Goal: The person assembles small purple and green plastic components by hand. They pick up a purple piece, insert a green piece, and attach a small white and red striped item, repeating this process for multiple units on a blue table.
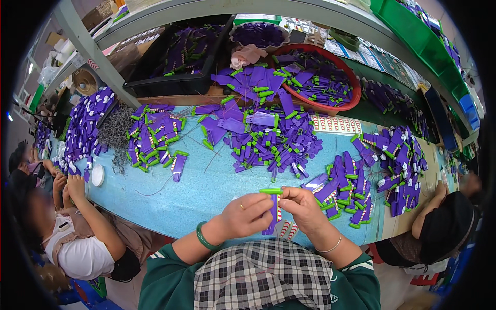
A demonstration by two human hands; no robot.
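Observation:
Close in front of me, my left hand [247, 216] and my right hand [305, 207] pinch one flat purple plastic piece with a green end [270, 190] between them. Its green bar points away from me, and a red-and-white striped strip runs along its right side. My left fingers cover much of the purple part. Just below my right hand lie loose striped stickers [288, 228]. To the right, a pile of similar purple pieces with green ends [341, 187] sits near my right wrist. Straight ahead is a larger heap of small purple and green parts [274, 142].
A striped sticker sheet [337, 125] lies behind the heap. Farther back stand a red basin [356, 93] and a black crate [155, 85], both holding parts. A white lid [97, 175] rests at left. Co-workers sit left and right. A metal shelf frame [95, 54] crosses above.

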